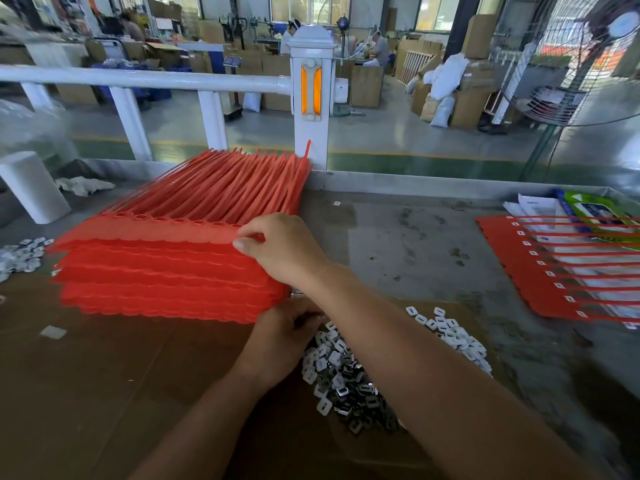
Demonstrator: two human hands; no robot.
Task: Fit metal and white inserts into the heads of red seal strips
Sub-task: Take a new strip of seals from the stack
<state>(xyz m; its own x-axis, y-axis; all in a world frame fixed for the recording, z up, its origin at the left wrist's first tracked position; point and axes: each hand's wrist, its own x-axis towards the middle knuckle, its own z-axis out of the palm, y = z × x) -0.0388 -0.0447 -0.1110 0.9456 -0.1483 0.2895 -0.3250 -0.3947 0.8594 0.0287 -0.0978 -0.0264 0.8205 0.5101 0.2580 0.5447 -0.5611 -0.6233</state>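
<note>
Cardboard sheet, brown, under red plastic seal-strip stack; right hand pinches its top layer; left hand: hold unclear.

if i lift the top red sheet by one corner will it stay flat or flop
Probably flops: the top sheet looks thin, and its long slender tails would likely droop. Likely light too, since the right hand holds its edge in just a pinch.

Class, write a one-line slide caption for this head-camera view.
The right hand pinches the top layer of the red seal strip stack while the left hand rests at the insert pile.
</note>
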